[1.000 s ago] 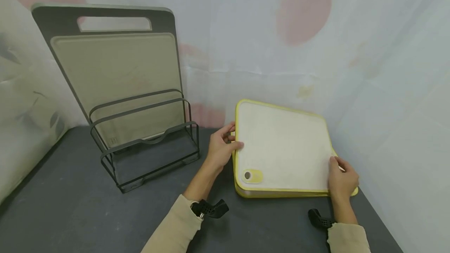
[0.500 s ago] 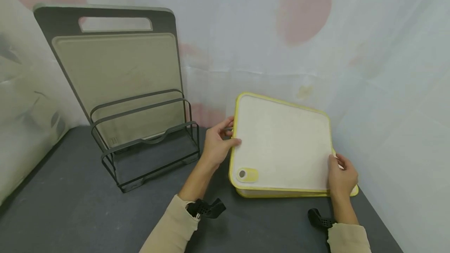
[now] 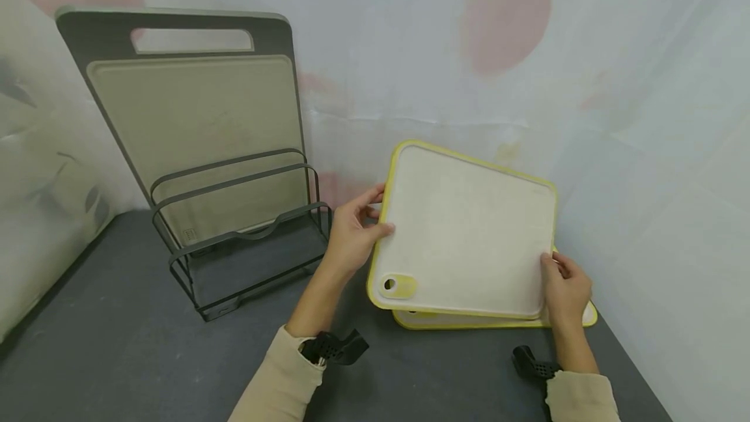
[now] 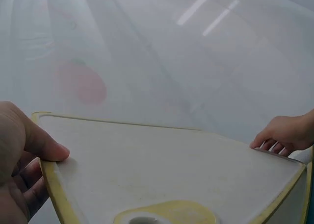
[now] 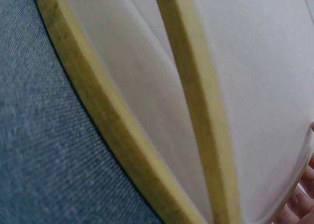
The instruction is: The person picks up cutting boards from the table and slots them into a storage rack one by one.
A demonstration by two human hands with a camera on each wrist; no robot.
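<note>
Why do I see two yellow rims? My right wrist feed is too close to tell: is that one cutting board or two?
Observer: Two. The head view shows the top board held tilted above the lower board, which lies on the table.
Operator: What holds it?
Observer: The left hand grips its left edge, the right hand its near right corner.
Operator: Anything else nearby?
Observer: A wire rack stands to the left, with a grey board upright at its back.

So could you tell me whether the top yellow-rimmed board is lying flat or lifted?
Lifted: both hands hold the top board tilted, and a gap opens above the lower board, which lies on the table.
</note>
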